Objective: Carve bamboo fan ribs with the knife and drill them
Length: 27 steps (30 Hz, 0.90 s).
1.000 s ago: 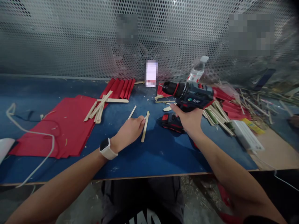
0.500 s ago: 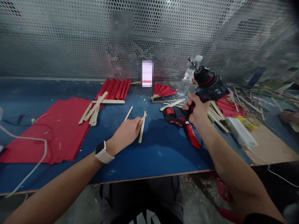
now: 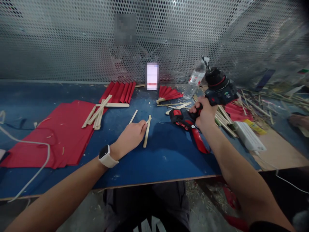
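In the head view, we judge the step in hand to be readying pale wooden strips for the drill: our left hand (image 3: 131,135) steadies them while our right hand (image 3: 205,112) holds the power drill (image 3: 220,95) off to the right, its bit (image 3: 205,62) pointing up and away. A next move, we judge, calls for turning that bit down while the left pinch stays firm.

Our left thumb and forefinger close on a thin strip (image 3: 148,121) at the top of a flat strip (image 3: 146,135) on the blue table (image 3: 149,167); our fingers hide how the pieces meet. Our right fingers wrap the drill's handle; we cannot tell whether the trigger is pressed. Crossed strips (image 3: 100,112) lie left of our left hand, overlapping red sheets (image 3: 60,129).
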### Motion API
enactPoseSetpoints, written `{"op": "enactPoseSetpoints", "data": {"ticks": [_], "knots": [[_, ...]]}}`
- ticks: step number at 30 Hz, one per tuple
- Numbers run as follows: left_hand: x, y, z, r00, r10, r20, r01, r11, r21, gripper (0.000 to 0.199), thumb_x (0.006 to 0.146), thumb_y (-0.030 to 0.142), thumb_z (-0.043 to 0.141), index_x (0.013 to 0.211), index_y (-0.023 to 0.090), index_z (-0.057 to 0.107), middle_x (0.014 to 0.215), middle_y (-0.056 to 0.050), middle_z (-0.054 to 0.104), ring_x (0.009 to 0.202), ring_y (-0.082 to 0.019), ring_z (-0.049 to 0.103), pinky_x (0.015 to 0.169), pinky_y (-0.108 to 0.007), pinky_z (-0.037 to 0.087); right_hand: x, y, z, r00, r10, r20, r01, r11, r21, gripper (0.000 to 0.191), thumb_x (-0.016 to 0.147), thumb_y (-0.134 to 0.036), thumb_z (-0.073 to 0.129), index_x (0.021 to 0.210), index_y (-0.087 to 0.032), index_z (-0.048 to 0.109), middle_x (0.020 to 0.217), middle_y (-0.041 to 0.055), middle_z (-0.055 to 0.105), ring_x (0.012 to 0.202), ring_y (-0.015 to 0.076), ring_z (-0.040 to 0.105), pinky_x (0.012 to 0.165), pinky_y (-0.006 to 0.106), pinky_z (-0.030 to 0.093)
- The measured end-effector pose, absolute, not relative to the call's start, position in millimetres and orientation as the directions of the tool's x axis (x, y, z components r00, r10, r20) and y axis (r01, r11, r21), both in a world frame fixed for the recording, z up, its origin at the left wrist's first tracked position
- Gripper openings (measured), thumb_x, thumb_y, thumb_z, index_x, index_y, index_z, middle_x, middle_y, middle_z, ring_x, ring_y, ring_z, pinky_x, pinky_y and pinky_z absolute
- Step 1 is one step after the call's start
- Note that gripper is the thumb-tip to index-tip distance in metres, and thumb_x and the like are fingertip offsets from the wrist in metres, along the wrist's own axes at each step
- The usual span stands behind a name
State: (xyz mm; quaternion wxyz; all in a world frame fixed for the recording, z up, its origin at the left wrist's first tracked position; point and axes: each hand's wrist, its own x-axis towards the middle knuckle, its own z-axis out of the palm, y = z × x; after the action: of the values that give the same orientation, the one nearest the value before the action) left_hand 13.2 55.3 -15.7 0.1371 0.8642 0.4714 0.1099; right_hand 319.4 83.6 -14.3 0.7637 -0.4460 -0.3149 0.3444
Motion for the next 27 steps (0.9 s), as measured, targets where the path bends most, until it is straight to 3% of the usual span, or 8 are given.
{"op": "enactPoseSetpoints", "data": {"ticks": [11, 15, 19, 24, 27], "knots": [[12.0, 56.8, -19.4, 0.536, 0.841, 0.076, 0.770, -0.523, 0.365, 0.027, 0.113, 0.027, 0.039, 0.102, 0.017, 0.062, 0.078, -0.005, 0.071, 0.066, -0.021, 0.065, 0.062, -0.033, 0.040, 322.9, 84.9, -15.3, 0.518, 0.833, 0.194, -0.265, 0.372, -0.890, 0.046, 0.063, -0.052, 0.093, 0.083, -0.025, 0.061, 0.060, -0.0086, 0.050, 0.046, 0.0096, 0.050, 0.045, 0.027, 0.048], [12.5, 56.9, -19.4, 0.522, 0.849, 0.083, 0.772, -0.512, 0.376, 0.026, 0.112, 0.027, 0.041, 0.104, 0.017, 0.063, 0.080, -0.006, 0.072, 0.069, -0.022, 0.068, 0.062, -0.032, 0.042, 331.4, 80.3, -7.2, 0.322, 0.931, 0.169, -0.306, 0.272, -0.913, 0.044, 0.065, -0.053, 0.085, 0.093, -0.025, 0.067, 0.074, -0.0034, 0.065, 0.059, 0.0139, 0.061, 0.056, 0.032, 0.057], [12.2, 57.5, -21.3, 0.519, 0.851, 0.084, 0.779, -0.511, 0.363, 0.027, 0.113, 0.028, 0.040, 0.106, 0.017, 0.064, 0.077, -0.006, 0.071, 0.066, -0.022, 0.068, 0.059, -0.031, 0.040, 337.3, 73.3, 1.6, 0.087, 0.988, 0.129, -0.278, 0.148, -0.949, 0.039, 0.059, -0.042, 0.079, 0.090, -0.023, 0.065, 0.096, 0.0043, 0.076, 0.073, 0.0217, 0.071, 0.065, 0.040, 0.061], [11.6, 58.7, -22.6, 0.537, 0.840, 0.080, 0.783, -0.531, 0.324, 0.029, 0.114, 0.028, 0.037, 0.104, 0.017, 0.062, 0.080, -0.006, 0.072, 0.069, -0.022, 0.070, 0.061, -0.032, 0.039, 328.4, 63.1, 3.3, -0.090, 0.985, 0.149, -0.200, 0.129, -0.971, 0.034, 0.060, -0.034, 0.082, 0.088, -0.022, 0.066, 0.092, 0.0040, 0.076, 0.067, 0.0194, 0.068, 0.069, 0.040, 0.060], [11.3, 58.4, -21.9, 0.540, 0.837, 0.085, 0.786, -0.538, 0.307, 0.029, 0.113, 0.027, 0.036, 0.103, 0.018, 0.061, 0.082, -0.006, 0.073, 0.071, -0.023, 0.071, 0.062, -0.032, 0.040, 317.2, 59.9, 0.5, -0.115, 0.978, 0.173, -0.145, 0.156, -0.977, 0.036, 0.065, -0.039, 0.087, 0.090, -0.022, 0.067, 0.093, 0.0036, 0.076, 0.072, 0.0207, 0.072, 0.074, 0.040, 0.062]]}}
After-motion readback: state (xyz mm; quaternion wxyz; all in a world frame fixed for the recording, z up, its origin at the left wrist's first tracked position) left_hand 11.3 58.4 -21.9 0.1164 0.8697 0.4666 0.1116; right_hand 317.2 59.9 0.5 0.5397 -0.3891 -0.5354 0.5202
